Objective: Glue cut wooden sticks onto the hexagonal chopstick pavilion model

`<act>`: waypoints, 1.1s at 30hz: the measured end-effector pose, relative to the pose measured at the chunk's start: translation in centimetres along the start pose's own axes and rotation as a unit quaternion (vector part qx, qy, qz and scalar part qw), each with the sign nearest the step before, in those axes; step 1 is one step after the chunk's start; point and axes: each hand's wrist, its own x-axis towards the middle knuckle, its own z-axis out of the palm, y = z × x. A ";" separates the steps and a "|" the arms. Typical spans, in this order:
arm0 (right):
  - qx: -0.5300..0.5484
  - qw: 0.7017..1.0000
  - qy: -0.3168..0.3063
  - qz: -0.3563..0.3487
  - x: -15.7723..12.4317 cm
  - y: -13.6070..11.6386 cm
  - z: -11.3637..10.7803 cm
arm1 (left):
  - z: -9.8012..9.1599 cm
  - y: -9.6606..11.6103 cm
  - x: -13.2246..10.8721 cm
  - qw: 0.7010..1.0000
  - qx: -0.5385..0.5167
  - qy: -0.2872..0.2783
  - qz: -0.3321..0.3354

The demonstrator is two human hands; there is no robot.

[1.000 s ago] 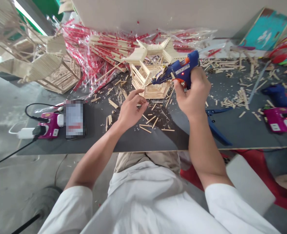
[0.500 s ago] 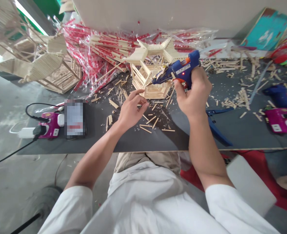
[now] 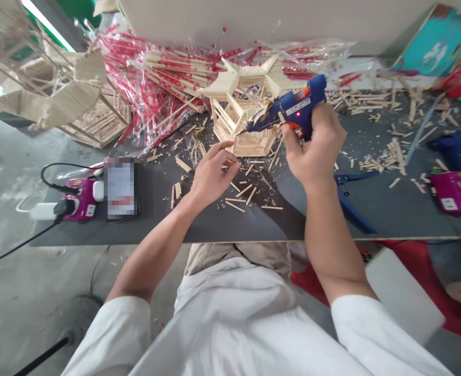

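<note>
Close Work at a Crowded Desk (image 3: 89,233)

A person's right hand (image 3: 319,143) grips a blue glue gun (image 3: 298,107), nozzle slanted at the near-left side of a small stick model (image 3: 253,147) that stands mid-desk, toward the back edge. The left hand (image 3: 216,175) is loosely curled, thumb and fingertips a narrow gap apart, index tip by the model's base; whether it pinches anything cannot be made out.

The likeliest mishap is a burn, should the nozzle slip toward that index finger. A stray drip could foul the slats, and a nudge from either hand might skew the frame.

Offcuts (image 3: 244,191) litter the desk between model and near edge, apt to stick to spilled glue. Pliers (image 3: 356,212) lie by the near edge beside the right forearm, easily knocked. Wrapped sticks (image 3: 167,73) crowd the back edge, leaving little room behind the model. A phone (image 3: 121,190) and purple socket (image 3: 80,198) sit toward the near-left corner; a larger model (image 3: 69,102) stands beyond. A second gun (image 3: 455,149) lies toward the right end.
</note>
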 end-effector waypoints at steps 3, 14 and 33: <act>-0.004 1.000 0.005 -0.010 0.1 0.0 0.0 | 0.0 0.1 0.0 1.000 0.005 0.000 -0.002; 0.001 1.000 0.002 -0.004 0.1 0.3 0.3 | -0.1 0.1 0.1 1.000 0.014 -0.001 -0.007; 0.002 1.000 0.005 0.009 0.1 0.0 0.1 | -0.2 0.1 0.1 1.000 0.011 0.006 0.000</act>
